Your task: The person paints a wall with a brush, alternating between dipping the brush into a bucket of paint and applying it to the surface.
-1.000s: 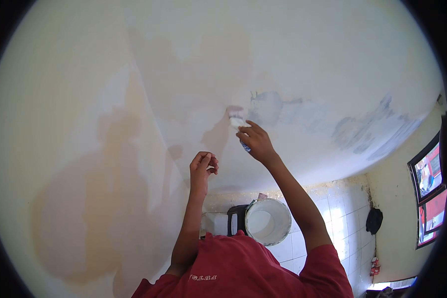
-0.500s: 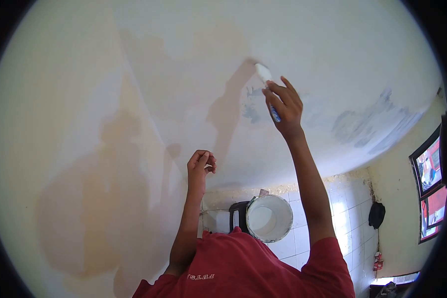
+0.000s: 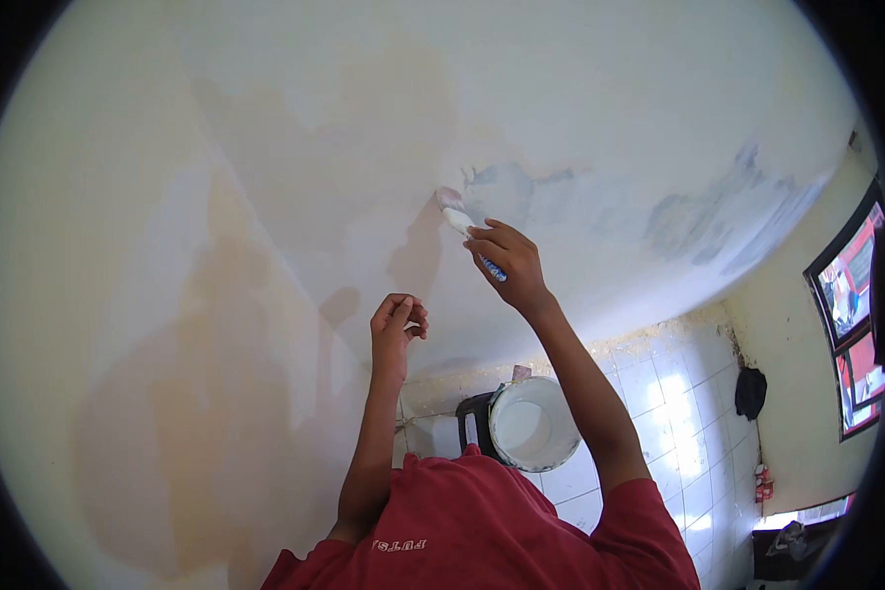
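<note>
My right hand point(image 3: 514, 264) is closed around the blue-patterned handle of a paintbrush point(image 3: 457, 220). The brush's pale head touches the wall point(image 3: 364, 187) just left of a grey patch point(image 3: 504, 194). Lower and to the left, my left hand point(image 3: 396, 323) is held up in front of the wall near the corner, fingers curled in and nothing visible in them. Below my hands, by my red shirt, stands a white bucket point(image 3: 502, 418) with pale paint point(image 3: 523, 428) inside and smears around its rim.
A black stool-like object point(image 3: 474, 421) stands beside the bucket on white floor tiles point(image 3: 649, 433). Further right are a dark bag-like item point(image 3: 750, 393) against the side wall, small red items point(image 3: 764, 484) and a dark-framed window point(image 3: 841, 339). More grey patches point(image 3: 698, 221) mark the wall.
My right hand and the paintbrush have moved down and left, and the brush head now meets the wall left of the grey patch. My left hand stays nearly still.
</note>
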